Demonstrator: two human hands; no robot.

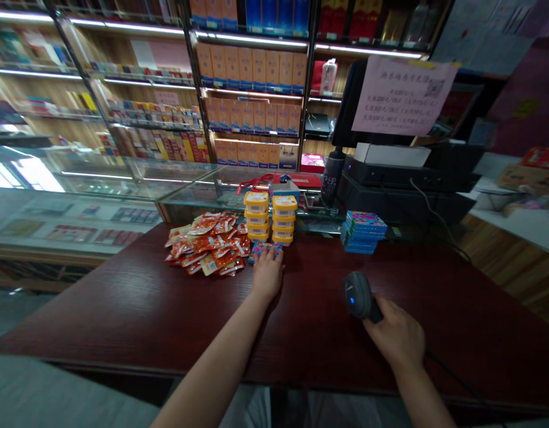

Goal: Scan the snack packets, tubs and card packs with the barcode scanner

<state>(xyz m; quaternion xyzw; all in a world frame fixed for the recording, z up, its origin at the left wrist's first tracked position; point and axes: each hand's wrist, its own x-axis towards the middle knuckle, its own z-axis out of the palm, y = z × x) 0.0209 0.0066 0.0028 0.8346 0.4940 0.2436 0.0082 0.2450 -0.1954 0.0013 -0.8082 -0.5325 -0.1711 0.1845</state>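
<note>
My left hand (269, 276) reaches forward with its fingers stretched over a small blue and pink packet (257, 250), partly hidden beneath them. Right behind that packet stand two stacks of yellow-lidded tubs (256, 217). To their left lies a heap of orange snack sachets (212, 241). My right hand (397, 330) is wrapped around the handle of a dark barcode scanner (358, 295), which shows a blue light and is held over the table. A stack of blue boxes (363, 232) stands beyond the scanner.
The dark red table (122, 309) meets a glass display counter (185, 190) at the back. A monitor with a paper notice (403, 98) and a black printer-like unit (399, 178) stand at the back right. Beside them is a dark bottle (331, 178). Shelves of boxed goods (251, 71) line the wall.
</note>
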